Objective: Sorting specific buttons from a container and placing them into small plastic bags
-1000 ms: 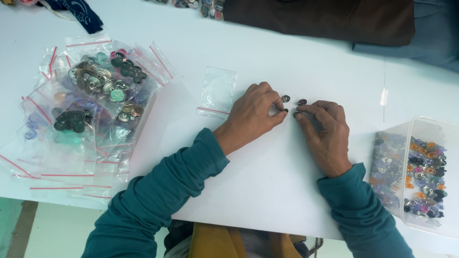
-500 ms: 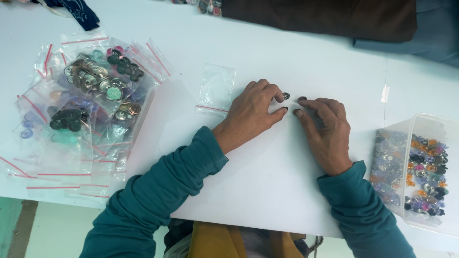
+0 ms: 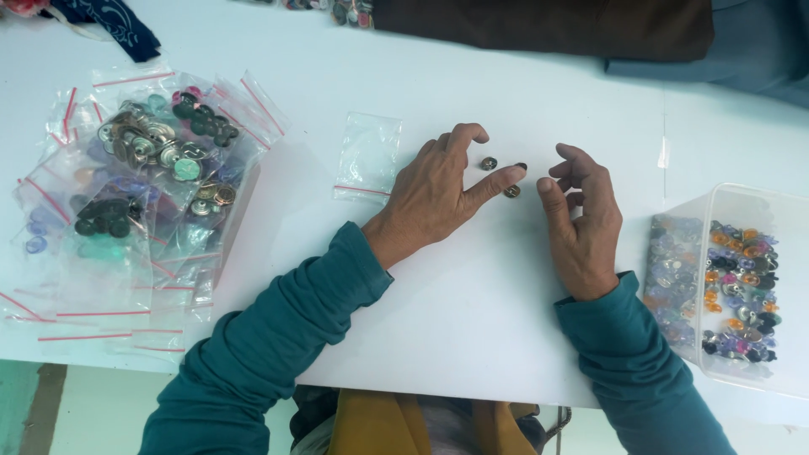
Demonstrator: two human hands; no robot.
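Left hand [image 3: 434, 194] spread flat, fingertips pinning small round dark metal buttons [image 3: 489, 163] on white tabletop [image 3: 472, 303]; right hand [image 3: 581, 221] loosely curled, empty, beside them.

My left hand [image 3: 438, 192] lay palm down, fingers spread, index finger stretched out to the right, thumb bent above it. My right hand [image 3: 580, 221] sat on its edge, palm turned left, fingers loosely curled and apart, thumb pointing up. Neither gripped anything. Both forearms wore teal knit sleeves, angled in from below.
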